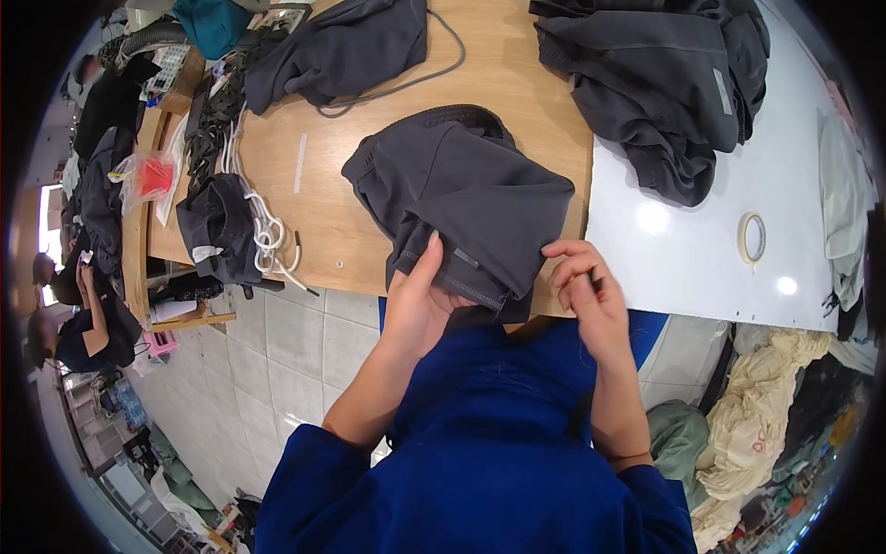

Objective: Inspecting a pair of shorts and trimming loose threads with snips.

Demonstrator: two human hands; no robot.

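A pair of dark grey shorts (480,180) lies at the near edge of the wooden table, its gathered waistband away from me. My left hand (415,309) is closed on the stitched hem, thumb on top and fingers under the cloth. Near that thumb, a small lighter grey strip (466,258) shows on the fabric. At the shorts' right edge is my right hand (591,295), its index fingertip at the cloth and the other fingers curled. A small dark thing shows within those curled fingers, too hidden to name.
More dark grey garments lie at the far side (346,51) and on the white tabletop to the right (664,83). A tape roll (752,238) sits on the white top. White cords (268,231) and a dark bundle (219,226) are at left. People (88,314) are farther left.
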